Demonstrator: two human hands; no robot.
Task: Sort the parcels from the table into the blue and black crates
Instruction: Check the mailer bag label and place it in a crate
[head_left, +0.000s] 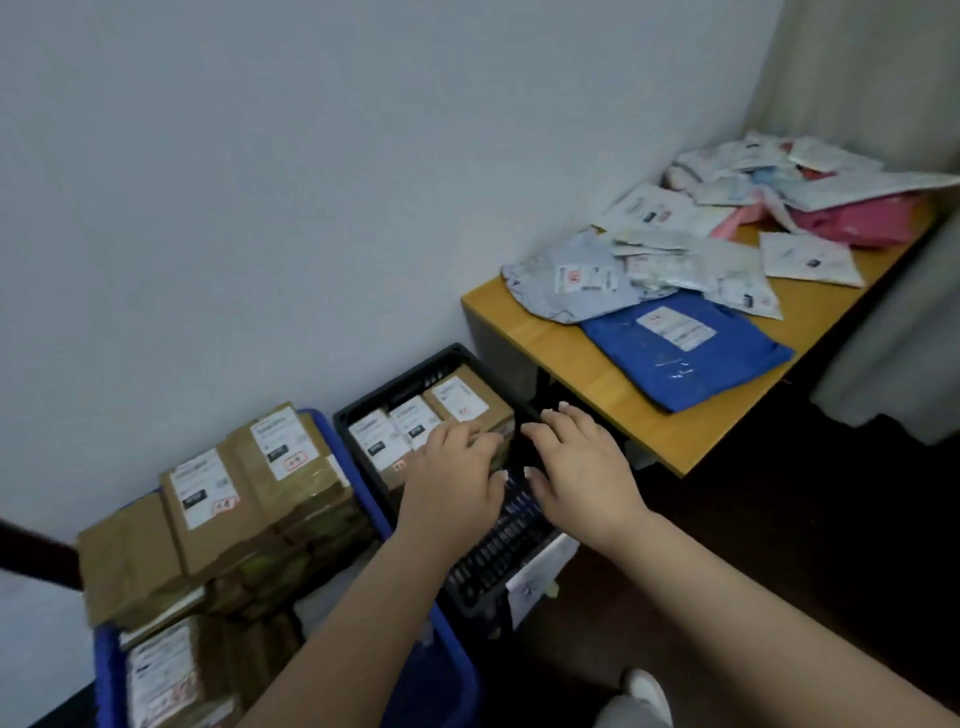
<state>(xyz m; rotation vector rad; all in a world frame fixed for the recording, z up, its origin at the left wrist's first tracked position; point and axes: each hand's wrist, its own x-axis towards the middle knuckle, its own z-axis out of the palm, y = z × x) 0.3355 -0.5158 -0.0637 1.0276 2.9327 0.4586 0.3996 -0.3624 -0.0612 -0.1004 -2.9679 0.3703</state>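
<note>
Many mailers (727, 249) piled on table (571, 353); blue crate (441, 675) beside black crate (498, 551).

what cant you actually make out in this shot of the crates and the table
Head view only:
- Label text on the brown boxes: blurred, too small.
- Black crate interior near side: covered by left hand and right hand.
- Blue crate bottom: cut by frame edge.
- Lower parcels in the table pile: buried.

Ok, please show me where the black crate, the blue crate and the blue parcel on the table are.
black crate (400, 375): head view, on its far rim.
blue crate (441, 675): head view, on its near right wall.
blue parcel (691, 364): head view, on its bare blue middle.
</note>
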